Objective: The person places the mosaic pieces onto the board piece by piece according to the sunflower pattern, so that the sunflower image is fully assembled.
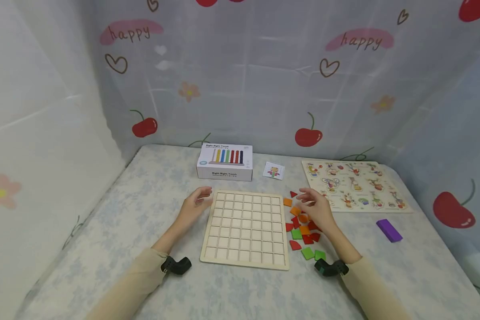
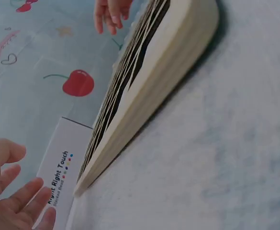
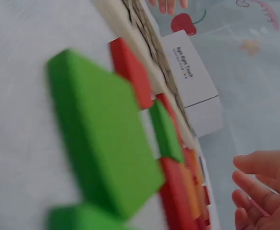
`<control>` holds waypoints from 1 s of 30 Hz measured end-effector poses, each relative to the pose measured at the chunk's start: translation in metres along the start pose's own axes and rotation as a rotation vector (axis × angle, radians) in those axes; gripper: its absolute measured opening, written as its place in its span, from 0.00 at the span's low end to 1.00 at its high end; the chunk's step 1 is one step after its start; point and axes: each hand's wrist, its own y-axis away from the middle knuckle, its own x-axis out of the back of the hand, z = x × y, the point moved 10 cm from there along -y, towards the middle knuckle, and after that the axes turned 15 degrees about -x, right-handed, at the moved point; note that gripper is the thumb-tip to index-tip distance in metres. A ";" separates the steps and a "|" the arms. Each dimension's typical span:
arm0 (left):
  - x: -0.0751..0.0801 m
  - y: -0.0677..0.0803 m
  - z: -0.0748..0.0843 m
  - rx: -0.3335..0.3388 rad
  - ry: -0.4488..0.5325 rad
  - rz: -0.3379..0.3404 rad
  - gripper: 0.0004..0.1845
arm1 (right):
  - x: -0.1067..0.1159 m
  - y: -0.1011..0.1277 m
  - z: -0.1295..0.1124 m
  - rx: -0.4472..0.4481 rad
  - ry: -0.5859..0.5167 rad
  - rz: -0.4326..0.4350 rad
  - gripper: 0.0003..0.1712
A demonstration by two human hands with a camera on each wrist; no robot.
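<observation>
A square wooden grid board (image 1: pixel 244 265) with bare cells lies mid-table. My left hand (image 1: pixel 194 205) hovers by its upper left edge, fingers loosely bent and holding nothing; the left wrist view shows that hand (image 2: pixel 22 203) with fingers spread. On the other side my right hand (image 1: pixel 319 210) is over loose blocks, its fingers relaxed and apart with nothing seen between them. Beneath and beside it lie several orange blocks (image 1: pixel 287 202), red pieces (image 1: pixel 295 245) and green squares (image 1: pixel 307 253). A green block (image 3: pixel 106 129) looms close in the right wrist view. Part of the pile is hidden by the right hand.
Behind the board stand a white box (image 1: pixel 225 173) with a bead-counter picture and a small pattern card (image 1: pixel 274 170). A picture puzzle board (image 1: pixel 356 186) lies at the back right, with a purple block (image 1: pixel 389 230) in front. Printed curtains surround the table.
</observation>
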 end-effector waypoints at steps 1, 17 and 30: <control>-0.001 0.002 -0.004 0.008 0.027 0.005 0.24 | -0.001 0.000 0.004 -0.008 -0.017 -0.008 0.26; -0.013 0.008 -0.028 -0.027 0.092 -0.100 0.28 | -0.020 -0.004 0.033 -0.035 -0.015 -0.051 0.30; -0.014 0.007 -0.026 -0.034 -0.008 -0.145 0.29 | -0.016 -0.002 0.032 -0.023 0.032 0.009 0.27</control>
